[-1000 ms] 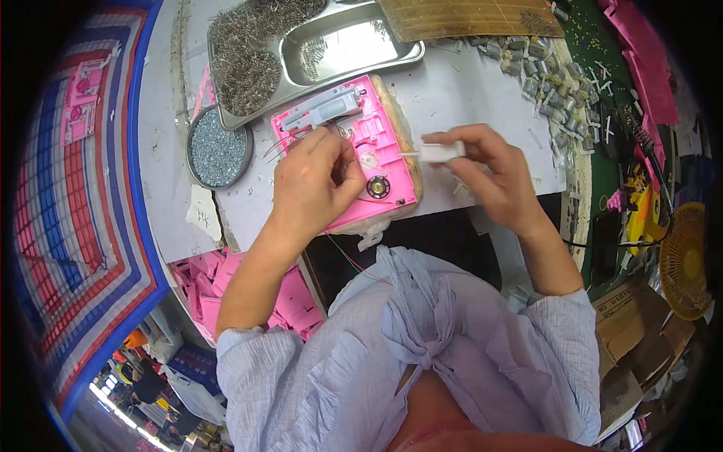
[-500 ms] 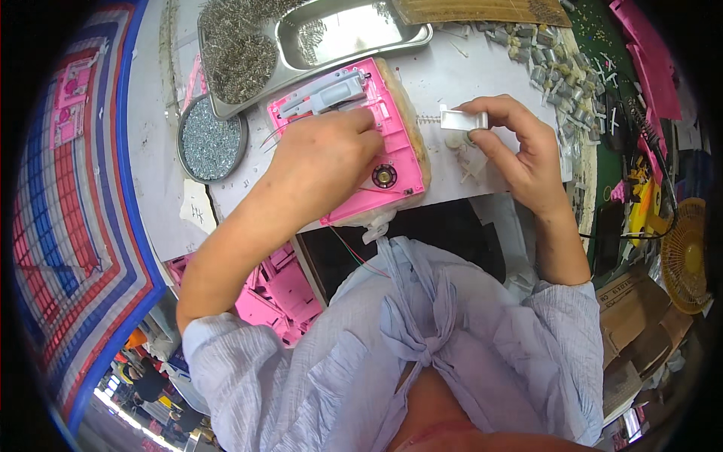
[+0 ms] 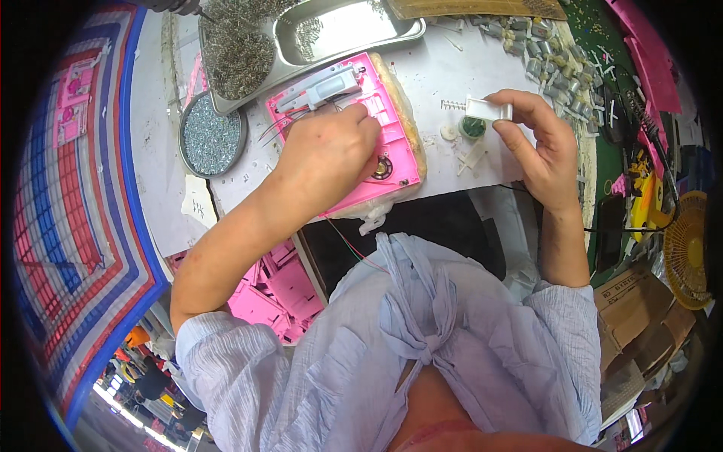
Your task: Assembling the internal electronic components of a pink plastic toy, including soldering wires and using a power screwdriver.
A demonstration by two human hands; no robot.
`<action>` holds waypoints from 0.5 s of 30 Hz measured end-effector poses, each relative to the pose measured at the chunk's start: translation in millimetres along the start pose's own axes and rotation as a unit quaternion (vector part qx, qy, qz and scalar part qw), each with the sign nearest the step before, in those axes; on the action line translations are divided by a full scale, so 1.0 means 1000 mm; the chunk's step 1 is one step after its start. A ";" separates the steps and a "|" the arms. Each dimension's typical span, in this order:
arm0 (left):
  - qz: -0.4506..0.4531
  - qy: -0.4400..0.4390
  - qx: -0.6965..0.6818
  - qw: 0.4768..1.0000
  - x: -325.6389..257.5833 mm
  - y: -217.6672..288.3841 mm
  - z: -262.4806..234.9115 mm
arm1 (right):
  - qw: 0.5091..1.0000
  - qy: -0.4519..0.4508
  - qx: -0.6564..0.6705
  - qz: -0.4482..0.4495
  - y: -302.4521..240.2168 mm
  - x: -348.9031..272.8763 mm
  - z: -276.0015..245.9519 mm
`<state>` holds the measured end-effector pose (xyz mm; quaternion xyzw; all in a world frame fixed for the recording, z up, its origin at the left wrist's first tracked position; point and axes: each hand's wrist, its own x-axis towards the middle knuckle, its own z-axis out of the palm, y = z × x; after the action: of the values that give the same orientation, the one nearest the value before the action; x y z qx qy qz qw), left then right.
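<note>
A pink plastic housing [image 3: 393, 135] lies tilted on a padded, plastic-wrapped block in front of me. A grey plastic unit [image 3: 325, 89], thin wires and a small round speaker [image 3: 383, 166] sit in it. My left hand [image 3: 329, 154] rests over the housing's middle with curled fingers; whatever they grip is hidden beneath them. Right of the housing, my right hand [image 3: 538, 143] pinches a small white plastic part [image 3: 488, 110] between thumb and fingers. A metal coil spring [image 3: 453, 105] sticks out leftward from that part. Below it stands a small tub with green contents [image 3: 473, 127].
A metal tray [image 3: 361, 26] with many springs stands behind the housing. A round dish of screws [image 3: 214, 135] is at left. Small motors [image 3: 561, 75] are heaped at right, near a soldering iron [image 3: 645, 124]. A drill-like tool tip [image 3: 177, 6] hangs at top left.
My right hand has moved a little to the right with the white part and spring, uncovering the green tub. My left hand stays over the housing. The tool tip has come into view.
</note>
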<state>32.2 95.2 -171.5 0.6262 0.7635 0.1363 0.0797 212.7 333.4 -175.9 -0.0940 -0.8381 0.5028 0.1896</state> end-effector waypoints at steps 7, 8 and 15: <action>-0.087 0.087 -0.058 0.991 0.002 0.003 0.009 | 1.000 0.006 0.018 0.016 0.001 -0.002 0.003; -0.089 0.071 -0.071 0.991 0.004 0.003 0.006 | 1.000 0.003 0.019 0.017 0.001 -0.002 0.004; -0.054 0.017 -0.024 0.998 0.015 0.000 -0.004 | 1.000 0.002 0.015 0.011 -0.003 -0.001 0.006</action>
<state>27.7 109.6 -167.3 0.5793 0.7942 0.1604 0.0889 211.1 327.0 -176.1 -0.1018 -0.8291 0.5170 0.1869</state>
